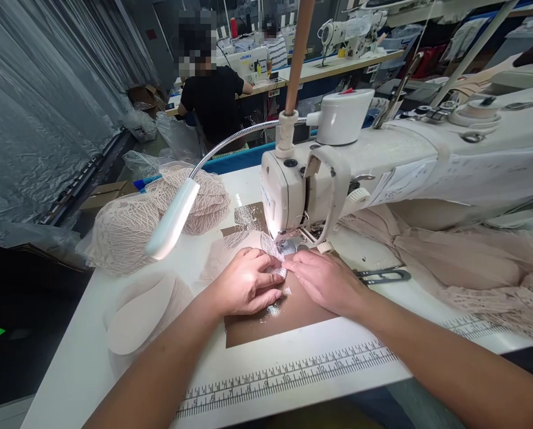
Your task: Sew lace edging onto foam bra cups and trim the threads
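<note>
Under the needle of the white sewing machine lies a small piece of pale lace fabric. My left hand grips its near-left part, thumb and fingers bent around the edge. From the other side, the fingertips of my right hand pinch the same piece close to the presser foot. The fingers partly hide the lace between them. Both hands rest over a brown sheet taped on the white table. Beige sheer fabric spreads just left of the needle.
Lace-covered cups and a smooth beige cup lie left. A lamp arches over the table. Dark thread snips and piled beige mesh are at right. A ruler strip lines the front edge. A person sits beyond.
</note>
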`<state>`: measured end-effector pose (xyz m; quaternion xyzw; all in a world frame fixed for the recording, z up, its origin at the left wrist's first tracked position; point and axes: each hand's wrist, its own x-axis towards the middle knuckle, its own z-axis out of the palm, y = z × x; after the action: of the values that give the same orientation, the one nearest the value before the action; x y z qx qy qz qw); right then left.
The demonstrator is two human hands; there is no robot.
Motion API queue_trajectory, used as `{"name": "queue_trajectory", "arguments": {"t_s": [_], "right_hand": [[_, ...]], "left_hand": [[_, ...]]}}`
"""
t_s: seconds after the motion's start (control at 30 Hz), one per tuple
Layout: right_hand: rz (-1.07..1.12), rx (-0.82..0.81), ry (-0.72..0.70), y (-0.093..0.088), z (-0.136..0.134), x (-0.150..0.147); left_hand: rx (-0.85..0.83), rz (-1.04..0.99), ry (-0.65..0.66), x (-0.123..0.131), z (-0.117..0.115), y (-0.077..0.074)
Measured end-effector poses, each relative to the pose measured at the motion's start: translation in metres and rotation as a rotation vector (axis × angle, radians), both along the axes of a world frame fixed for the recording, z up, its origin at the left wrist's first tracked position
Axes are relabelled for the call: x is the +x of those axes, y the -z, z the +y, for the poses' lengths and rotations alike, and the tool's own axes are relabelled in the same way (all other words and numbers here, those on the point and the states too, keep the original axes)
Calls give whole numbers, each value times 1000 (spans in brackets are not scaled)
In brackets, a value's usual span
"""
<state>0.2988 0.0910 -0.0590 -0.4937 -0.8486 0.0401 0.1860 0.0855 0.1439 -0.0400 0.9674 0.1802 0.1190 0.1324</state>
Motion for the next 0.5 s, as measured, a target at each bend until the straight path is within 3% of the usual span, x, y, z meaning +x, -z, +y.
{"name": "queue_trajectory", "arguments": {"t_s": [0.23,0.5], "right_hand": [[-1,42,-102,2,-2,2],[-49,76,-49,4,-1,1]], "left_hand": [[-15,-19,-63,1,-2,3],[56,45,-80,0,1,4]]}}
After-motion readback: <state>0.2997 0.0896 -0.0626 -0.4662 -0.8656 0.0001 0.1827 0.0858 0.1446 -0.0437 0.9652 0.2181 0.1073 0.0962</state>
